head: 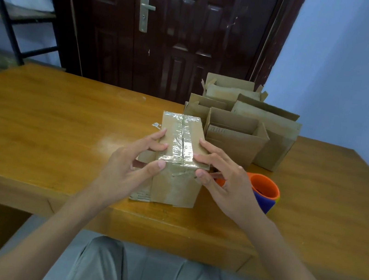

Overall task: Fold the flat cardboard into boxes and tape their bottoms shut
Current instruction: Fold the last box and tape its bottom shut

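Both hands grip the taped box; folded boxes (open-topped) stand behind.

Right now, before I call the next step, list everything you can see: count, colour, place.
taped box: one, brown, clear tape along its upward seam, near table edge, between both hands
finished boxes: several, exact count unclear, brown, open tops, clustered behind and right of the taped box
tape dispenser: one, orange and blue, partly hidden behind the right hand
table: one, wooden, orange-brown
door: one, dark brown, behind the table
shelf frame: one, black, far left
left hand: grips the box's left side
right hand: grips its right side
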